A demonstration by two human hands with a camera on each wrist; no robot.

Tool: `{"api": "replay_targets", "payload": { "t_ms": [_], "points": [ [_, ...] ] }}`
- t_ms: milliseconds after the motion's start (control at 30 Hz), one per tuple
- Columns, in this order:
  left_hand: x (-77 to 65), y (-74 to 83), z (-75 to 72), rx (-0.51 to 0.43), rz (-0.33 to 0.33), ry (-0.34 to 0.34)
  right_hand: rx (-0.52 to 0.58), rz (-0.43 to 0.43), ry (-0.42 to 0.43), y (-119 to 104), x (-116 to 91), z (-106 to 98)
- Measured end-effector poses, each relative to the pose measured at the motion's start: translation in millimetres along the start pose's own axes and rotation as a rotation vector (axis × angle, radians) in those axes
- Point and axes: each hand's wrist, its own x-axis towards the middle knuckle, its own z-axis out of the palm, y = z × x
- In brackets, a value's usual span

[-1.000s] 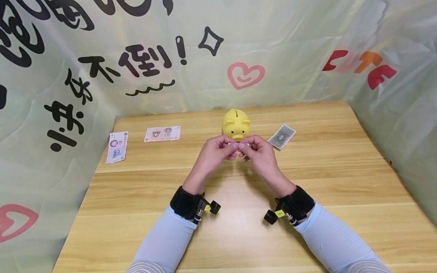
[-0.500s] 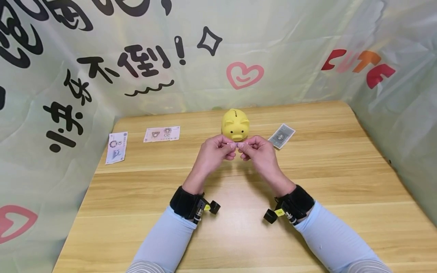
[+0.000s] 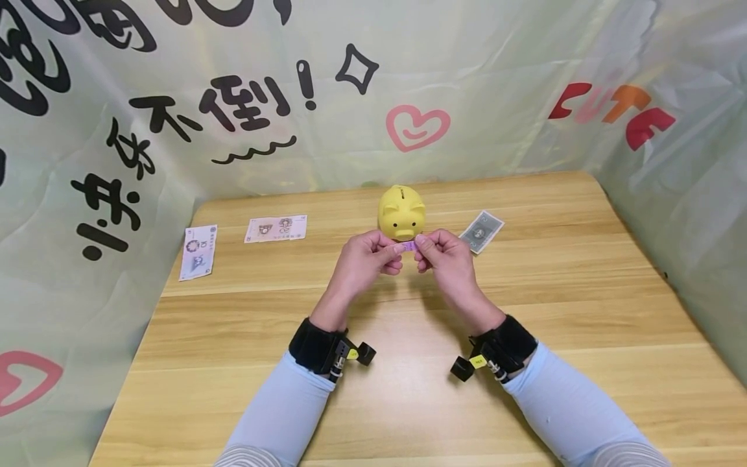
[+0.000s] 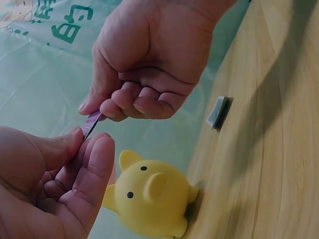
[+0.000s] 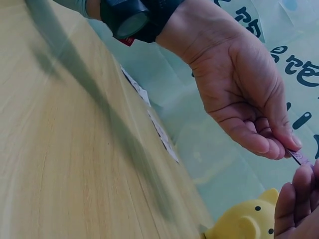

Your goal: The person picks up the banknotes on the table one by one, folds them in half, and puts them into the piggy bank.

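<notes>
Between my two hands, in front of the yellow piggy bank [image 3: 401, 211], is a small purple banknote [image 3: 409, 246] folded into a narrow strip. My left hand [image 3: 366, 259] pinches one end between thumb and fingers. The other end is pinched by my right hand [image 3: 448, 263]. In the left wrist view a short stretch of the folded banknote [image 4: 90, 123] shows between the fingertips, above the table. The piggy bank [image 4: 152, 196] faces the hands and has a slot on top of its back.
A pinkish banknote [image 3: 275, 229] lies at the back left, with a bluish-purple one [image 3: 198, 253] near the table's left edge. A dark grey-green folded banknote [image 3: 482, 231] lies right of the piggy bank. Printed cloth walls [image 3: 490, 84] stand behind and beside the wooden table [image 3: 403, 415].
My right hand has shifted slightly to the right, away from the left. More of the purple strip shows between the fingertips. The piggy bank and the other banknotes stay in place.
</notes>
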Motion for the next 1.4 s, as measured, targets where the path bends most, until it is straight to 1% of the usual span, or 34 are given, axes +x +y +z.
{"api": "replay_targets", "payload": {
  "t_ms": [167,300,467,567,733,800,867,967,1100,1200,1300,1400],
  "points": [
    [1.2,-0.4,-0.3,-0.057,-0.014,-0.038,0.004,-0.017,0.024,3,2,-1],
    [2.5,-1.5,-1.2,-0.105,-0.026,-0.053,-0.003,-0.042,0.011,4,1,-1],
    [4.8,-2.5,-1.2,-0.154,0.010,-0.041,-0.027,-0.076,-0.035,5,0,1],
    [7.3,-4.4,-0.3,-0.168,0.024,-0.049,-0.044,-0.074,-0.043,6,0,3],
    [10.3,-9.0,1.4,-0.140,0.004,-0.058,-0.010,-0.055,-0.003,6,2,3],
    [12.0,-10.9,1.0,-0.113,0.001,-0.050,0.007,-0.054,0.017,5,6,2],
    [14.7,-12.7,-0.7,-0.081,0.014,-0.031,0.001,-0.067,0.032,4,12,-1],
    [20.3,-12.1,-4.7,-0.022,0.062,0.026,-0.069,-0.096,0.063,0,27,-8],
    [30.8,-5.9,-10.5,0.168,0.148,0.154,-0.207,-0.122,0.090,-8,50,-17],
    [42.0,-0.9,-12.9,0.320,0.191,0.225,-0.293,-0.138,0.094,-15,66,-19],
    [55.0,3.3,-13.2,0.386,0.203,0.222,-0.383,-0.156,0.089,-21,79,-19],
    [68.1,5.7,-11.3,0.449,0.185,0.197,-0.494,-0.178,0.080,-26,91,-15]
  ]
}}
